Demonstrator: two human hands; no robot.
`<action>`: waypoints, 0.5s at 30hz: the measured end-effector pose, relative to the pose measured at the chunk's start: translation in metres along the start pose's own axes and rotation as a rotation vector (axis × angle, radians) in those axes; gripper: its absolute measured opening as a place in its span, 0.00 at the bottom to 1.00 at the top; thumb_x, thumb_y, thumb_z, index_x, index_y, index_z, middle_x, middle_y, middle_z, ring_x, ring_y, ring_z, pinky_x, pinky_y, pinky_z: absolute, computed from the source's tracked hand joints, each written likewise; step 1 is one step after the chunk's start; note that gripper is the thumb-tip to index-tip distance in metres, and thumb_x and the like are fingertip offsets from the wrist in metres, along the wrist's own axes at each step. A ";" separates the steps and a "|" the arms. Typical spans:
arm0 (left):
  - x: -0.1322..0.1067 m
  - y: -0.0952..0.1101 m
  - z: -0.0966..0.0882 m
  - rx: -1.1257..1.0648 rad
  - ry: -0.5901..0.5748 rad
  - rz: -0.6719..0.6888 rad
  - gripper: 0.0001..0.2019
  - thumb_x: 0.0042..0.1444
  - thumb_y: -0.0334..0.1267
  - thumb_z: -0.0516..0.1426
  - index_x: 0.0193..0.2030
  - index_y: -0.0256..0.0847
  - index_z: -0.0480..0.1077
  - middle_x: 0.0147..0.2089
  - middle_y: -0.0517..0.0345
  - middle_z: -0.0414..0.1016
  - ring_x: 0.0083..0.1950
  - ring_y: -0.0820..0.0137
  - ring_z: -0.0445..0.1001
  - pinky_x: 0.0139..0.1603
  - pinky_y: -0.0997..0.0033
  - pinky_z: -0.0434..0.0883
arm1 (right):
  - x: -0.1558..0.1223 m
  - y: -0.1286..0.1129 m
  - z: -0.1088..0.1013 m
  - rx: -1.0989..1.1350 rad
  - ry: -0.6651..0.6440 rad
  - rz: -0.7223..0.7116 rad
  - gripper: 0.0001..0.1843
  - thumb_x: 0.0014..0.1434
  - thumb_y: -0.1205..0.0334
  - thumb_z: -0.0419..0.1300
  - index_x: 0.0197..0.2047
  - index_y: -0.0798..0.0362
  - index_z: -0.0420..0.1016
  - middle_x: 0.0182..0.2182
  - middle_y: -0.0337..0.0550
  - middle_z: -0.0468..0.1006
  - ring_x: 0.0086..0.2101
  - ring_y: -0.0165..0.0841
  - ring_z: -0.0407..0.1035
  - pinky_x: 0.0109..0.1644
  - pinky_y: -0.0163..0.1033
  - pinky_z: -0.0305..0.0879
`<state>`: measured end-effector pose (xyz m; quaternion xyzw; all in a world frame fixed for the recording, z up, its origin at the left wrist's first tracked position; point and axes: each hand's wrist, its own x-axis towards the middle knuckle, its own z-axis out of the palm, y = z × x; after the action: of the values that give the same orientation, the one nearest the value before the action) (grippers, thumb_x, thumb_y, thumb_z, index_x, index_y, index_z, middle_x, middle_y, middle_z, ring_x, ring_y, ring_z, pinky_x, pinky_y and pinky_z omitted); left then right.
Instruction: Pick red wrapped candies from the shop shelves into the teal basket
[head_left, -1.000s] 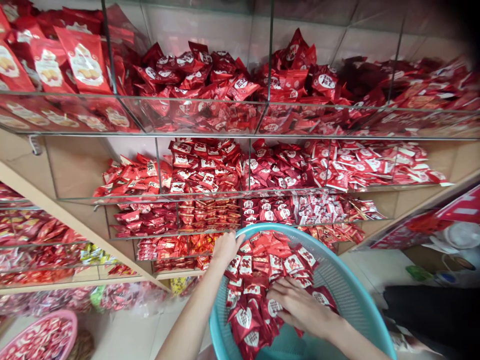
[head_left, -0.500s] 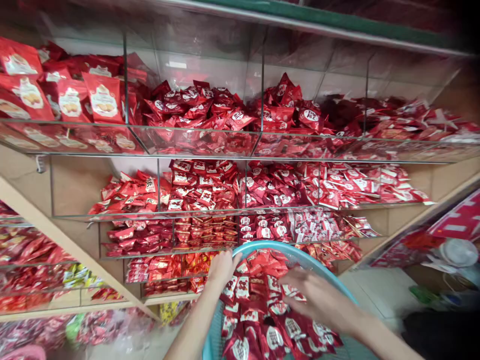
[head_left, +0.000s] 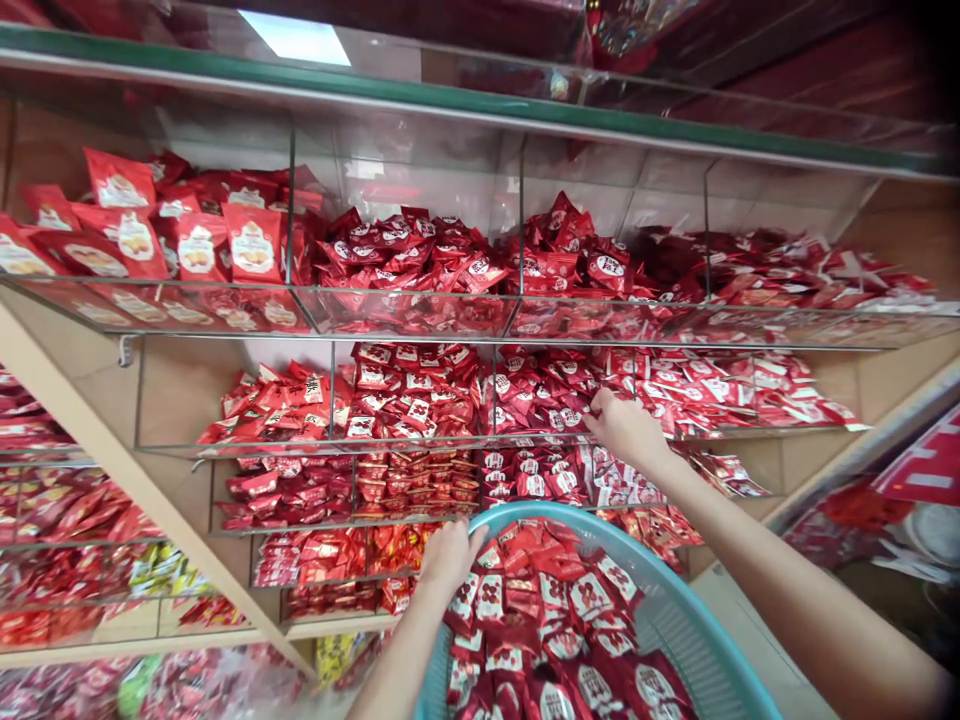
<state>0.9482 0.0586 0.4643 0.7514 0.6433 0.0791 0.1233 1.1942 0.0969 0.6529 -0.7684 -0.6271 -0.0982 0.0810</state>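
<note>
My left hand (head_left: 450,556) grips the far rim of a teal plastic basket (head_left: 679,610), fingers curled over its edge. The basket holds a heap of small red snack packets (head_left: 559,620). My right hand (head_left: 626,428) reaches up into the second glass shelf, fingers bent and resting among the dark red packets (head_left: 547,385) in the compartment right of the middle divider. I cannot make out whether it has a packet pinched between its fingers.
Tiered glass shelves (head_left: 480,330) with dividers fill the wall, each compartment piled with red packets. Larger red bags (head_left: 187,245) stand top left. A slanted wooden shelf frame (head_left: 112,455) runs lower left, with more shelves of sweets beyond it. Red boxes (head_left: 922,470) sit at right.
My right hand has left the basket and risen to the second shelf. The left hand stays on the basket rim. The view has tilted upward.
</note>
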 end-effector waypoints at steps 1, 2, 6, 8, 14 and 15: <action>0.000 0.000 0.000 -0.001 0.006 0.005 0.27 0.59 0.54 0.37 0.42 0.37 0.68 0.37 0.46 0.75 0.40 0.62 0.74 0.38 0.67 0.68 | 0.000 -0.002 0.001 0.001 -0.004 0.003 0.15 0.57 0.55 0.48 0.44 0.54 0.64 0.35 0.52 0.75 0.38 0.42 0.70 0.34 0.39 0.60; 0.000 -0.001 0.001 -0.001 0.010 0.008 0.27 0.59 0.54 0.37 0.41 0.38 0.68 0.37 0.46 0.75 0.40 0.62 0.74 0.38 0.67 0.68 | 0.001 -0.003 0.001 0.007 -0.007 0.005 0.15 0.57 0.55 0.48 0.44 0.54 0.64 0.36 0.52 0.75 0.38 0.42 0.70 0.34 0.39 0.60; 0.000 -0.001 0.001 0.006 0.010 0.009 0.26 0.58 0.54 0.37 0.42 0.38 0.67 0.37 0.47 0.75 0.39 0.62 0.74 0.37 0.67 0.68 | 0.001 -0.008 0.002 0.019 -0.017 0.024 0.17 0.56 0.54 0.49 0.44 0.55 0.64 0.36 0.53 0.75 0.39 0.44 0.70 0.34 0.41 0.61; 0.000 -0.001 0.001 0.009 0.002 0.007 0.26 0.59 0.54 0.37 0.42 0.38 0.67 0.37 0.47 0.75 0.40 0.62 0.74 0.38 0.67 0.68 | 0.002 -0.009 0.001 0.018 -0.019 0.032 0.17 0.55 0.53 0.49 0.44 0.55 0.64 0.37 0.54 0.75 0.39 0.44 0.70 0.34 0.41 0.62; -0.001 0.000 0.000 0.005 -0.008 -0.002 0.26 0.58 0.55 0.38 0.42 0.38 0.68 0.38 0.47 0.75 0.40 0.64 0.74 0.39 0.69 0.67 | 0.005 -0.013 0.000 0.026 -0.036 0.059 0.24 0.55 0.45 0.49 0.46 0.55 0.65 0.39 0.54 0.75 0.41 0.45 0.70 0.38 0.43 0.63; -0.001 0.000 -0.001 -0.001 -0.008 -0.001 0.26 0.58 0.55 0.38 0.42 0.38 0.68 0.38 0.47 0.75 0.40 0.64 0.74 0.38 0.70 0.67 | 0.006 -0.015 -0.001 0.019 -0.036 0.061 0.26 0.54 0.43 0.49 0.46 0.56 0.64 0.38 0.55 0.75 0.41 0.45 0.70 0.38 0.43 0.63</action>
<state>0.9482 0.0579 0.4650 0.7514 0.6432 0.0764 0.1264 1.1803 0.1056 0.6551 -0.7881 -0.6056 -0.0758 0.0799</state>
